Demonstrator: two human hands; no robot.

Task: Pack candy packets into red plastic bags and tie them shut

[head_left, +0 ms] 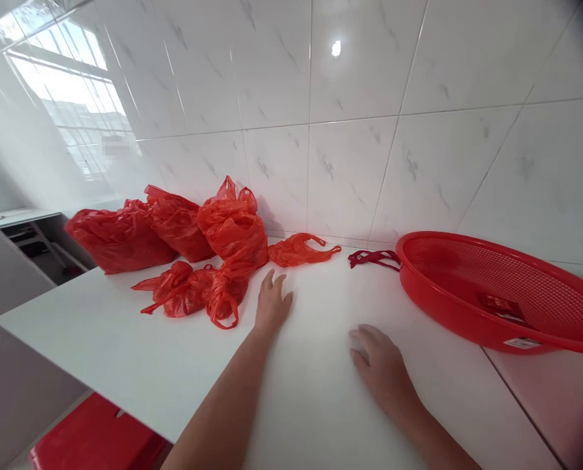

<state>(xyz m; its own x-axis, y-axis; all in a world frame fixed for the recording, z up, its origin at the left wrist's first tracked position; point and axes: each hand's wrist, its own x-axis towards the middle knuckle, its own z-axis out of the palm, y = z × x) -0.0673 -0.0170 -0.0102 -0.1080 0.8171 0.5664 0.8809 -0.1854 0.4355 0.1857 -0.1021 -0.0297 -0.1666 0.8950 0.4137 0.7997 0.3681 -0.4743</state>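
Observation:
My left hand (272,303) is over the white table (315,365) with its fingers apart and nothing in them. Just left of it lie small knotted red plastic bags (186,290), and beyond its fingertips is a flat, crumpled red plastic bag (298,250). My right hand (378,359) is held above the bare tabletop, thumb apart from the fingers, holding nothing; its fingertips are slightly blurred. Nearest to it on the right stands a large red plastic basket (448,297) with mesh walls. A dark red ribbon (373,257) lies beside the basket's left rim.
Several full red bags (119,238) stand along the wall at the back left. A small dark red packet (501,305) lies inside the basket. Below the table's front left edge is a red stool (95,434). White tiled wall (350,170) bounds the back.

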